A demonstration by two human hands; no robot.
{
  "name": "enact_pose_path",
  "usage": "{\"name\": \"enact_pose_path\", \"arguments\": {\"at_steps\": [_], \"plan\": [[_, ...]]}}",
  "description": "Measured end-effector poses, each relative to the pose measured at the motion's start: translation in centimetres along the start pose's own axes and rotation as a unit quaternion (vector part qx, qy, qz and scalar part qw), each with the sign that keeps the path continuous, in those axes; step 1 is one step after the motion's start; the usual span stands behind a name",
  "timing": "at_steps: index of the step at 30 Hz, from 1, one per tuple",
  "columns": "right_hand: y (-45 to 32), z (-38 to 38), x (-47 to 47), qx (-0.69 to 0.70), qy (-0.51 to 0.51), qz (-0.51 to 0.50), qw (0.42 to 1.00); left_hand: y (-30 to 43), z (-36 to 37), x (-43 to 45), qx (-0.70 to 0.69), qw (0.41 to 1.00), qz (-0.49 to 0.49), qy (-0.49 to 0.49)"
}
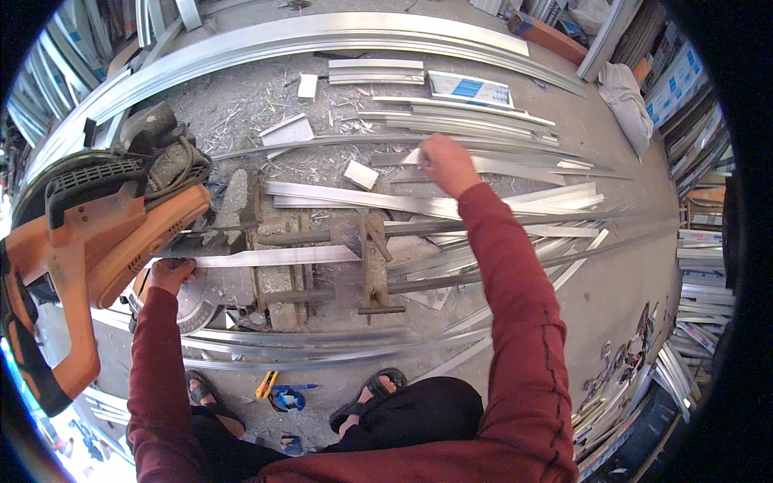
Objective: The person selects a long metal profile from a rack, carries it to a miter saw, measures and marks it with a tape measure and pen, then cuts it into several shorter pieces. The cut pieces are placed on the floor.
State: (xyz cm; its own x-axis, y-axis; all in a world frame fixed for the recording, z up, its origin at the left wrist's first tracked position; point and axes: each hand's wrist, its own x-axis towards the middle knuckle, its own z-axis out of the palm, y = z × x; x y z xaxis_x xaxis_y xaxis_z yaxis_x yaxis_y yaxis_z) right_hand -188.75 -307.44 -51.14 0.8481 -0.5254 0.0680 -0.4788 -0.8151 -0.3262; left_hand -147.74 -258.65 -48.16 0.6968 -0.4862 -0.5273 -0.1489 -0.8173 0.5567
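Note:
My left hand (172, 275) grips the near end of a flat aluminium strip (278, 256), which lies across the base of a mitre saw (121, 241) and its clamp. The saw's orange handle and head stand raised at the left, beside my left forearm. My right hand (445, 164) is curled and slightly blurred above several loose aluminium profiles (519, 169). Whether its fingers hold one of them is hidden. A rusty metal screw clamp (375, 265) with a T-shaped bar stands just beyond the strip's right end.
Long aluminium profiles (362, 30) lie across the back of the floor. Metal shavings and offcuts (361, 174) litter the ground. Near my sandalled feet are a yellow utility knife (266, 384), a blue pen (296, 387) and a roll of tape (288, 400). Stacked profiles (700, 302) line the right.

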Motion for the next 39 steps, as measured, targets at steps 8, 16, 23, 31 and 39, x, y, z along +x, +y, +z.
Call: {"name": "enact_pose_path", "arguments": {"at_steps": [8, 16, 23, 31, 39], "plan": [[-1.8, 7.6, 1.6, -0.086, 0.024, 0.033, 0.995, 0.2, 0.1, -0.2, -0.012, 1.000, 0.014, 0.003], [-3.4, 1.2, -1.0, -0.037, -0.077, 0.104, 0.991, -0.3, 0.0, 0.0, 0.020, 1.000, 0.016, 0.006], [-3.4, -3.1, -6.5, -0.059, 0.083, 0.020, 0.995, 0.1, 0.6, 0.2, -0.058, 0.998, 0.040, -0.007], [-5.9, -13.9, -13.4, 0.092, 0.549, 0.049, 0.829, -1.4, 0.0, 0.9, -0.049, 0.998, 0.016, -0.029], [3.6, -14.0, -20.0, 0.107, 0.602, 0.357, 0.706, -0.7, 0.1, 1.2, -0.023, 0.999, 0.012, -0.038]]}}
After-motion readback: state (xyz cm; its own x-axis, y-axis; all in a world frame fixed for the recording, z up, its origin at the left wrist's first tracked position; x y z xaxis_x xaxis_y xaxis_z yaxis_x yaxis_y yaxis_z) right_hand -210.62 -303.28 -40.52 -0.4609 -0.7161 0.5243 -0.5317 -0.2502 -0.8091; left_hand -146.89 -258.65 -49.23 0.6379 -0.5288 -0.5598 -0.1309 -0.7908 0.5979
